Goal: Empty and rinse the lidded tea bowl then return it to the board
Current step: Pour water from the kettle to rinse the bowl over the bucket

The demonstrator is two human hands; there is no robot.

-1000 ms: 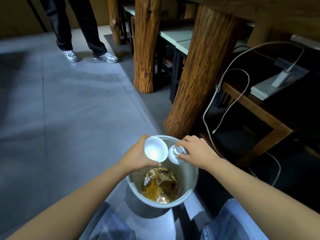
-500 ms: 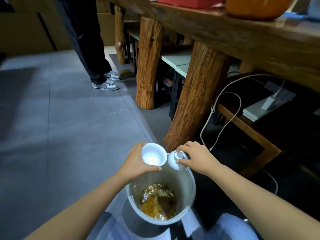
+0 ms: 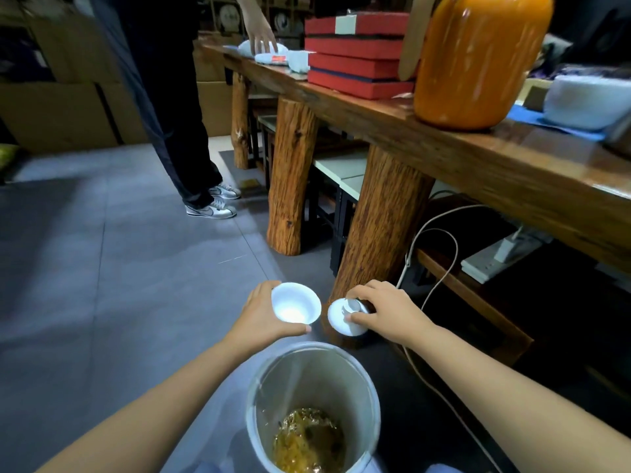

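My left hand (image 3: 261, 315) holds the white tea bowl (image 3: 295, 303), its mouth facing me and its inside looking empty. My right hand (image 3: 389, 310) pinches the knob of the white lid (image 3: 343, 317), which is tilted on edge just right of the bowl. Both pieces hang above the floor, beyond the far rim of the grey waste bucket (image 3: 263, 401). Wet tea leaves and amber liquid (image 3: 307, 442) lie in the bucket's bottom. The tea board is not in view.
A long wooden table (image 3: 478, 158) on log legs (image 3: 382, 233) runs along the right, carrying an orange jar (image 3: 474, 59) and red boxes (image 3: 355, 59). Cables (image 3: 440, 278) hang under it. Another person (image 3: 177, 107) stands at the far end, hand on the table.
My view has tilted up, bringing the tabletop into sight. Both hands have lifted bowl and lid away from over the bucket's mouth to beyond its far rim.
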